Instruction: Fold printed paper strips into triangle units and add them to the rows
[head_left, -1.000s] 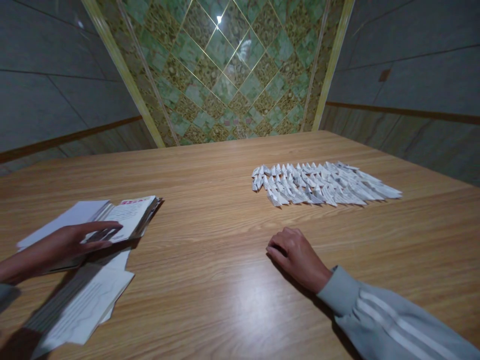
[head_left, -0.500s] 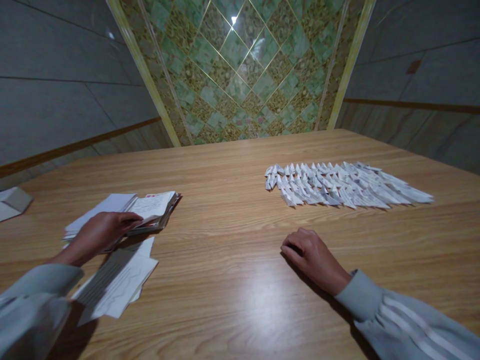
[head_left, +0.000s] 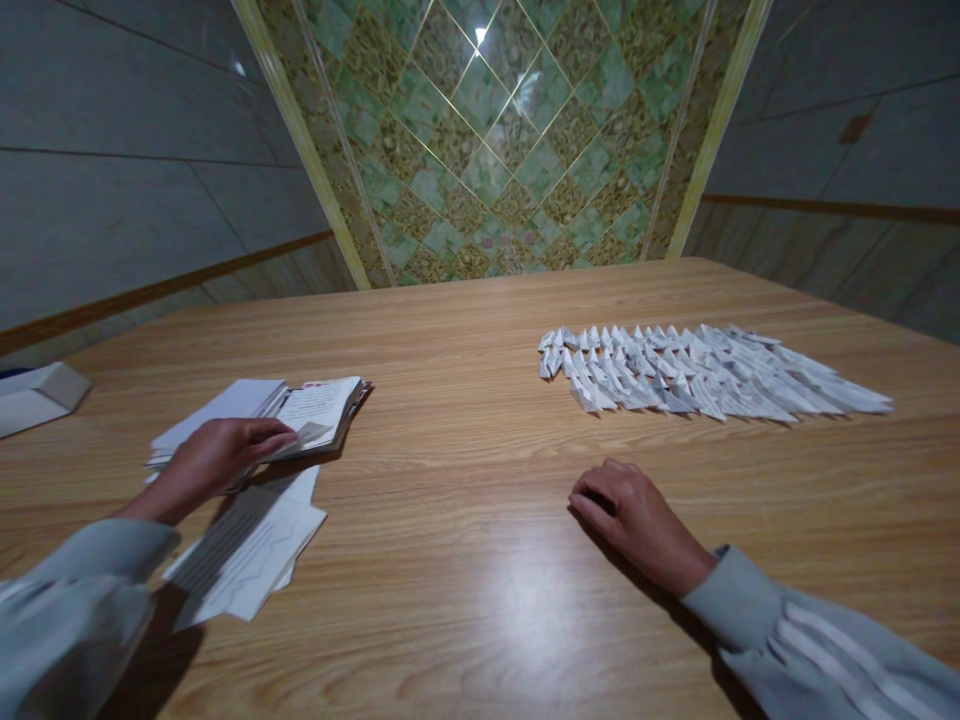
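My left hand (head_left: 229,450) is at the near side of a stack of printed pages (head_left: 319,405), thumb and fingers pinched on the corner of a paper sheet (head_left: 311,434) that curls up from the top. Several loose printed sheets (head_left: 259,550) with uneven edges lie nearer to me, partly in the arm's shadow. My right hand (head_left: 626,515) rests on the wooden table (head_left: 450,450), its fingers loosely curled with nothing visible in them. Beyond it sit rows of folded white paper pieces (head_left: 675,370), pointed and closely lined up.
A pile of plain white paper (head_left: 217,410) lies against the left side of the printed stack. At the far left edge of view is a white box (head_left: 45,400). A tiled wall (head_left: 502,150) stands behind the table.
My left hand has lifted the near corner of a sheet on the stack slightly. The view has shifted a little to the left. My right hand stays in place on the table.
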